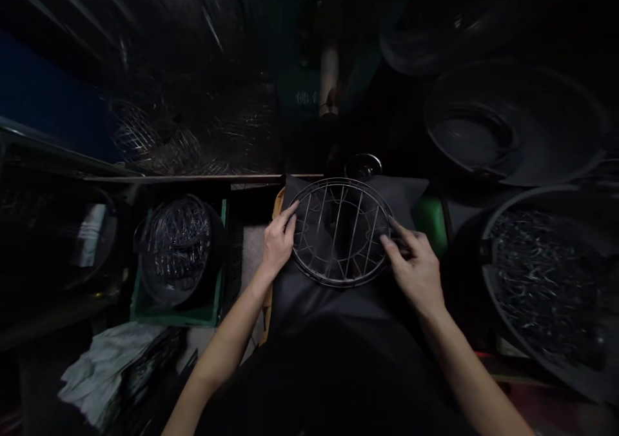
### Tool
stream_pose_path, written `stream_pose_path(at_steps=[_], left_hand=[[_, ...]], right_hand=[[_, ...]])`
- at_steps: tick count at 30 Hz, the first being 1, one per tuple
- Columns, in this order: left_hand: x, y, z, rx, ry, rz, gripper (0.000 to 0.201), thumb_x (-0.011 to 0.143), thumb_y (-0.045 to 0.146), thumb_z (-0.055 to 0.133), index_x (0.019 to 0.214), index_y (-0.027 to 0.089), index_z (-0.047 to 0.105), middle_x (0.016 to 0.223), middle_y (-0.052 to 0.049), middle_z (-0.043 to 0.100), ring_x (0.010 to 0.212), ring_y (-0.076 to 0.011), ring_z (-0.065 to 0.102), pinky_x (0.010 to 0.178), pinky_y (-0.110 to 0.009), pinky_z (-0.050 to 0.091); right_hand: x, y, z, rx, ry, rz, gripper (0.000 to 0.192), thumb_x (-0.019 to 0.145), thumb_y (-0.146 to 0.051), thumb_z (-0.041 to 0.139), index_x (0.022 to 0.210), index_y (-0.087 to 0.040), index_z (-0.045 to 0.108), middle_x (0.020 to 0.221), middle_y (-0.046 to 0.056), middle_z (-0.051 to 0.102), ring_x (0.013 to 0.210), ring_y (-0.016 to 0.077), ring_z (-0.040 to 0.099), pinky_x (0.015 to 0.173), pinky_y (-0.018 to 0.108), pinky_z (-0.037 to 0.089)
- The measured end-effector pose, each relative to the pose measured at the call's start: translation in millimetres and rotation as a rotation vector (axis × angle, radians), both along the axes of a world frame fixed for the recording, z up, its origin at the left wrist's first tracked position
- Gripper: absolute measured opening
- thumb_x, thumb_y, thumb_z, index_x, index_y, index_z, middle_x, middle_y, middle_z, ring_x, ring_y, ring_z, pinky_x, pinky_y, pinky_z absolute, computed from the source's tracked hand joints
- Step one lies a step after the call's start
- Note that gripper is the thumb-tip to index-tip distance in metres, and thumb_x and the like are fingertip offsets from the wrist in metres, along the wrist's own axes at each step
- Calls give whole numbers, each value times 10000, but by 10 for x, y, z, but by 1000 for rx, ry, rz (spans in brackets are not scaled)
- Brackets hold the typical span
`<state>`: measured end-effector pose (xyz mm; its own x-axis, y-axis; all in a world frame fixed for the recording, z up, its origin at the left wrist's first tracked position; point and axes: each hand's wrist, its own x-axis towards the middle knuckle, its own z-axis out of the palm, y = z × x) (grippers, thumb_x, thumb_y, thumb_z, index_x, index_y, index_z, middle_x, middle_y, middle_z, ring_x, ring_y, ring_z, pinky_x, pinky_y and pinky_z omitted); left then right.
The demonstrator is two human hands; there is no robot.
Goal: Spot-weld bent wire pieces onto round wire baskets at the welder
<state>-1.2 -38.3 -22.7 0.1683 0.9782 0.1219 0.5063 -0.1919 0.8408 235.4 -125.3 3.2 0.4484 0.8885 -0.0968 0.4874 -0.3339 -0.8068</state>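
A round wire rack [342,229] with parallel bars and a zigzag wire ring is held between my two hands, over a dark cloth [309,300] spread in front of me. My left hand [280,237] grips the rim on its left side, thumb and fingers closed on the wire. On the opposite side my right hand [414,262] pinches the rim between thumb and fingers. Just beyond the rack's far edge is a small shiny metal ring [363,158], partly hidden by darkness.
At right stands a large tub [488,281] full of small bent wire pieces. To the left, a bucket [209,255] of wire parts sits in a green crate [174,317]. Wire racks [140,133] lie on a bench behind. A pale crumpled cloth [104,365] is at lower left.
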Motion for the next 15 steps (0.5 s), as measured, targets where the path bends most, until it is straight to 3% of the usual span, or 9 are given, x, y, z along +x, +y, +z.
stream_pose_path(at_steps=[4,8,12,15], left_hand=[[33,-63,-72,-64,-36,40,361,951,314,397,1272,208,521,1282,-55,593,1161,-167,575,1006,-328,454],[10,-111,51,-86,-81,53,356,947,318,407,1260,192,521,1188,-73,636,989,-145,641,887,-302,516],[-47,-140,175,76,-116,56,378,931,316,450,1289,197,468,1100,-78,646,845,-120,651,800,-272,532],[-81,-175,78,166,-99,36,412,912,306,488,1303,208,403,1058,-68,627,859,-125,642,816,-287,527]], right_hand=[[39,-9,-93,-32,202,-45,576,758,-528,631,1238,-222,545,951,41,611,815,166,592,755,337,516],[103,43,1,-14,310,77,459,743,-496,658,1080,-194,581,875,36,635,819,175,611,774,335,515],[207,160,224,134,197,160,361,775,-433,645,1066,-224,596,918,31,650,827,172,622,778,321,512],[345,313,216,274,74,205,290,799,-374,623,1057,-241,609,931,29,656,829,173,623,779,320,507]])
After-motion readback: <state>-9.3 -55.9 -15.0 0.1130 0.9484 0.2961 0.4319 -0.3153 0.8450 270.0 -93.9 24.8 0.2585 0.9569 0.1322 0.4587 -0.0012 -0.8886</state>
